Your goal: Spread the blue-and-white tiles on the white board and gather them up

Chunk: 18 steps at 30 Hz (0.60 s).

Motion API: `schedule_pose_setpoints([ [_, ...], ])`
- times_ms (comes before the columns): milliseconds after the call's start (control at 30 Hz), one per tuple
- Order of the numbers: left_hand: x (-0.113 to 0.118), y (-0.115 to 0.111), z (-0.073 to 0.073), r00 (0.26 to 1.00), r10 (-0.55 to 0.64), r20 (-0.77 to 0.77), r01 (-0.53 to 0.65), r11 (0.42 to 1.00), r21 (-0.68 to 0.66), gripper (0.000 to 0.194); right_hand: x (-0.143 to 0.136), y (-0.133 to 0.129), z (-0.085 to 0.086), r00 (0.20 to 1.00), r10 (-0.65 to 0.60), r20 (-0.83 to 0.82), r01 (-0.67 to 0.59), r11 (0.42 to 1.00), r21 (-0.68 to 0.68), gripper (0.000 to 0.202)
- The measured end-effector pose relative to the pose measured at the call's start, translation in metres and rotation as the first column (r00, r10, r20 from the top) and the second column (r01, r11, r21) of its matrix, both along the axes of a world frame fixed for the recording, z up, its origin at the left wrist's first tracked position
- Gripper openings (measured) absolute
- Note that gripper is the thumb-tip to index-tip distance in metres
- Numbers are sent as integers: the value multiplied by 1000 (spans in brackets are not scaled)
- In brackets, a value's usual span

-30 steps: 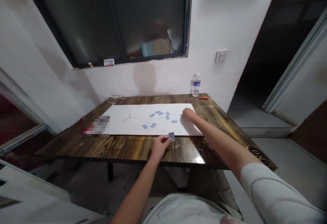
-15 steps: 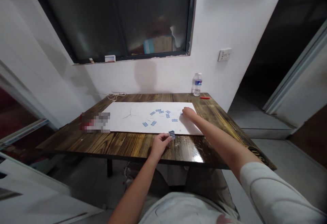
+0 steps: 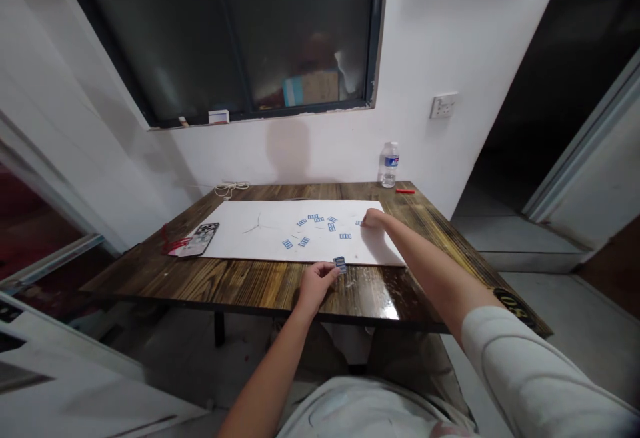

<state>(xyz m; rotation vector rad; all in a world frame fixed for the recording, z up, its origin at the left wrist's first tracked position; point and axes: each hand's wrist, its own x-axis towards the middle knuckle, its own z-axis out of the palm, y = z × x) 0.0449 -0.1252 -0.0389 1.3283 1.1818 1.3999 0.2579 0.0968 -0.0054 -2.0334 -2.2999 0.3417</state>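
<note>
My left hand (image 3: 317, 283) is closed on a small stack of dark blue cards (image 3: 340, 264) at the front edge of a white board (image 3: 235, 241). Over the right part of the board, my right hand (image 3: 373, 219) has its fingers pressed together at a small blue-marked card (image 3: 359, 223), which pokes out at their left side. Several similar blue-marked cards lie scattered on the board between the hands and further left, among them one card (image 3: 345, 236) nearest my right hand and another (image 3: 287, 245) near the front. Thin dark lines mark the board's left half.
The board rests on a dark wooden table (image 3: 250, 285). At its left lie a patterned phone-like item (image 3: 205, 238) and red items (image 3: 181, 243). A water bottle (image 3: 389, 166), a red pen-like object (image 3: 405, 191) and a white cable (image 3: 231, 188) are at the back.
More of the card beside my right fingertips now shows. My left hand keeps its hold on the stack. The whole view has shifted slightly.
</note>
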Motion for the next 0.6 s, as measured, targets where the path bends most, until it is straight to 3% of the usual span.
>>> schedule_pose_setpoints([
  [300, 0, 0, 1, 999, 4, 33, -3, 1000, -27, 30, 5, -4, 3, 983, -5, -183, 24, 994, 103, 21],
  [467, 0, 0, 6, 995, 11, 102, -6, 999, -52, 33, 7, -22, 6, 947, 34, -320, 33, 978, 204, 14],
  [533, 0, 1, 7, 991, 21, 135, -15, 999, -45, 32, 3, -39, 7, 902, 60, -427, 41, 974, 223, 17],
  [600, 0, 1, 8, 986, 31, 163, -25, 999, -36, 31, -5, -62, 7, 706, 113, -699, 39, 980, 198, 21],
])
